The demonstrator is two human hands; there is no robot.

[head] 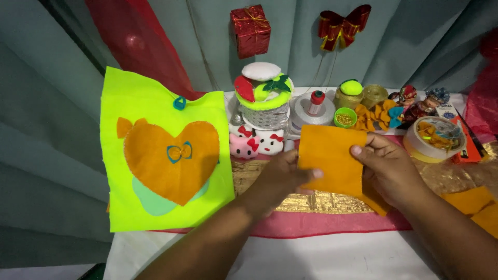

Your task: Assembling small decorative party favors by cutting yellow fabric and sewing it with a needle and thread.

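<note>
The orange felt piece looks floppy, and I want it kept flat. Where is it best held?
By its two side edges, as now: left hand from the left, right hand from the right. The orange felt piece is thin and upright, so opposite edges probably keep it taut.

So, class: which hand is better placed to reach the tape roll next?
Right hand, probably: it holds the orange felt nearest the tape roll; the left hand is farther away.

Dim, even indoor light, soft shadows, slight softness, mild edge distortion

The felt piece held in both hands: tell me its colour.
Plain orange felt piece, no pattern, seen in the head view.
</note>
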